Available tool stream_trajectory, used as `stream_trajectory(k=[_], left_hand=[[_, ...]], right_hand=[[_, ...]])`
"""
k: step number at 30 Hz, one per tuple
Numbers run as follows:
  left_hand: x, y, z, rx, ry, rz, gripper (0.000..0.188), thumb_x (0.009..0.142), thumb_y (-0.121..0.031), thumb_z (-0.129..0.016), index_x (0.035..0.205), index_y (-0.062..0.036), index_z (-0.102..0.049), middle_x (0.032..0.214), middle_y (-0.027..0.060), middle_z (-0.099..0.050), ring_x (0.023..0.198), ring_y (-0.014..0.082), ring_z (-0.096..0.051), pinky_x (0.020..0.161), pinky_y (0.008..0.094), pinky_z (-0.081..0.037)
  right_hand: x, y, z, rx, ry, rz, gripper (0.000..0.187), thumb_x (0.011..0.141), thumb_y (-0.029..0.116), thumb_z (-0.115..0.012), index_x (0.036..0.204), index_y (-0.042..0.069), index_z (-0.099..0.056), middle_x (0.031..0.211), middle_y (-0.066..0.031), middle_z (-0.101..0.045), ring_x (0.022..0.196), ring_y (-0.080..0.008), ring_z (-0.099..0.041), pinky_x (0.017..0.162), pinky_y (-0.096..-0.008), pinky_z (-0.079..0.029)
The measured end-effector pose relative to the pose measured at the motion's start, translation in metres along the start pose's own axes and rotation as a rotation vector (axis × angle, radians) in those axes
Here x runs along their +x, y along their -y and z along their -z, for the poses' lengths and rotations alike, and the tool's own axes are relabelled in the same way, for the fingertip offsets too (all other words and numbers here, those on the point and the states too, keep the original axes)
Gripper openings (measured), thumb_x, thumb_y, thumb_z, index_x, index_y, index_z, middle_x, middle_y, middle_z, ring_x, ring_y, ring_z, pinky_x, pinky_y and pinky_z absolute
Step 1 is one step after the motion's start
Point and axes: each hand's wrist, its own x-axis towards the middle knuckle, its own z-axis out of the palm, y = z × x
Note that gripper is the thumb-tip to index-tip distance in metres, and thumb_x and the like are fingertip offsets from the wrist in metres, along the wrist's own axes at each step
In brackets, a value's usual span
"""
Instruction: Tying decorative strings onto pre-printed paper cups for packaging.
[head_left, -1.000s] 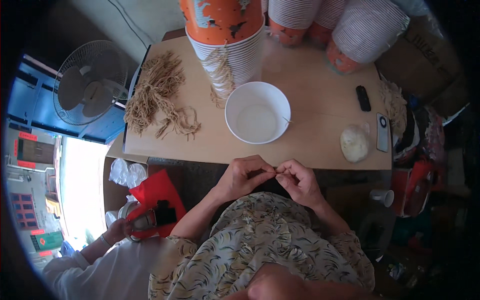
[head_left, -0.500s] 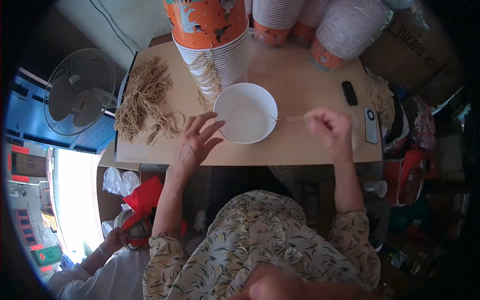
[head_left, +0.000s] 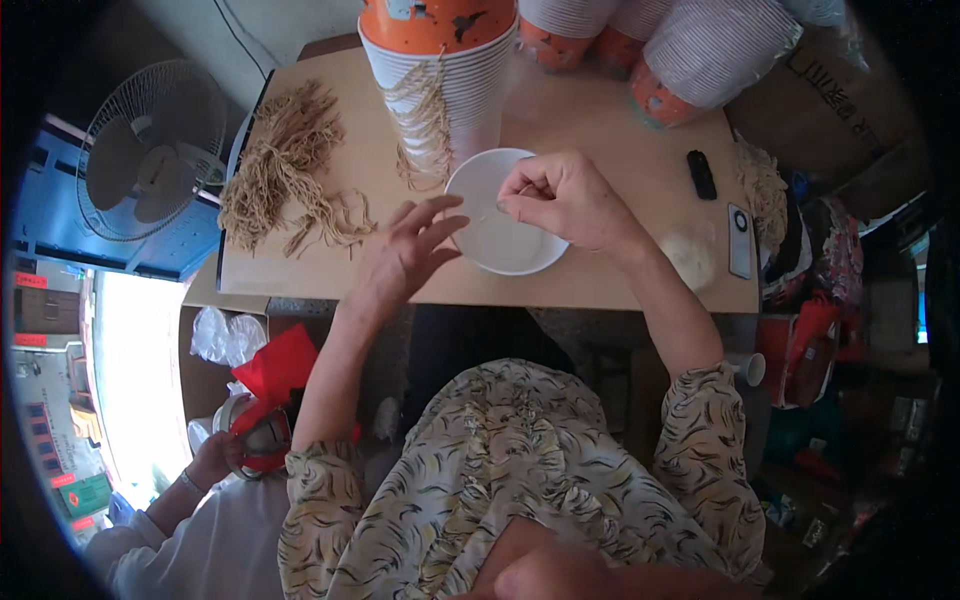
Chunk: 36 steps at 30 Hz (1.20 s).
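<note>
A white paper tub (head_left: 512, 255) stands on the table in front of me, its open top facing up. My left hand (head_left: 402, 252) is at the tub's left rim, its fingers apart and curved round that side. Over the right part of the opening, my right hand (head_left: 572, 200) pinches thumb and fingers together on a thin tan cord, mostly hidden by the fingers. Behind the tub rises a tall stack of orange-and-white paper tubs (head_left: 470, 95), with cord loops (head_left: 425, 115) hanging down its side. A heap of tan cords (head_left: 285, 165) lies at the left.
More stacked tubs (head_left: 715, 50), wrapped in clear plastic, stand at the back right. A black object (head_left: 700, 175) and a phone (head_left: 739, 240) lie near the table's right edge. A fan (head_left: 150, 150) stands at the left. Another person's hand (head_left: 215, 457) holds something red and silver at lower left.
My right hand has moved left from beside the tub to above its opening, drawing the cord end with it. My left hand stays at the left rim. The whole view has shifted slightly.
</note>
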Motion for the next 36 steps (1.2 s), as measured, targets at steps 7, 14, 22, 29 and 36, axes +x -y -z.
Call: stream_trajectory(k=[7,14,22,29,36], left_hand=[[-0.021,0.003,-0.027,-0.08,-0.082,-0.035,0.021,0.077,-0.004,-0.077,0.096,-0.0091,-0.07,0.102,0.0042,-0.066,0.091,0.0248,-0.066,0.074,0.0371,-0.056],[-0.068,-0.03,-0.036,-0.096,-0.161,0.019,0.029,0.074,0.005,-0.072,0.101,-0.0061,-0.069,0.103,0.0067,-0.068,0.091,0.0249,-0.07,0.074,0.0351,-0.059],[-0.086,-0.037,-0.048,-0.116,-0.216,0.056,0.027,0.075,0.004,-0.074,0.1,-0.0054,-0.068,0.103,0.0066,-0.069,0.09,0.0254,-0.07,0.074,0.0349,-0.059],[-0.088,-0.04,-0.046,-0.153,-0.211,0.078,0.025,0.077,0.004,-0.073,0.1,-0.0059,-0.067,0.103,0.0068,-0.069,0.089,0.0259,-0.07,0.073,0.0352,-0.059],[-0.091,-0.038,-0.047,-0.16,-0.199,0.082,0.025,0.078,0.004,-0.072,0.101,-0.0061,-0.067,0.104,0.0063,-0.069,0.09,0.0258,-0.07,0.074,0.0357,-0.059]], right_hand=[[-0.018,-0.034,-0.027,-0.037,0.048,-0.159,0.013,0.091,0.009,-0.064,0.088,-0.004,-0.064,0.076,-0.0071,-0.066,0.072,-0.0119,-0.061,0.067,-0.031,-0.05],[-0.036,-0.022,-0.034,-0.189,0.176,-0.199,0.012,0.088,0.01,-0.063,0.087,-0.002,-0.064,0.076,-0.0153,-0.065,0.071,-0.0248,-0.065,0.068,-0.0384,-0.05],[-0.038,-0.027,-0.053,-0.331,0.295,-0.141,0.009,0.087,0.005,-0.064,0.087,-0.003,-0.062,0.078,-0.0165,-0.064,0.071,-0.027,-0.063,0.067,-0.0377,-0.049],[-0.036,-0.027,-0.062,-0.331,0.287,-0.147,0.009,0.087,0.006,-0.063,0.087,-0.003,-0.062,0.079,-0.0193,-0.064,0.072,-0.0326,-0.063,0.066,-0.0409,-0.048],[-0.034,-0.029,-0.065,-0.359,0.311,-0.154,0.01,0.087,0.006,-0.063,0.085,-0.004,-0.062,0.079,-0.0197,-0.063,0.072,-0.0341,-0.062,0.066,-0.0417,-0.048]])
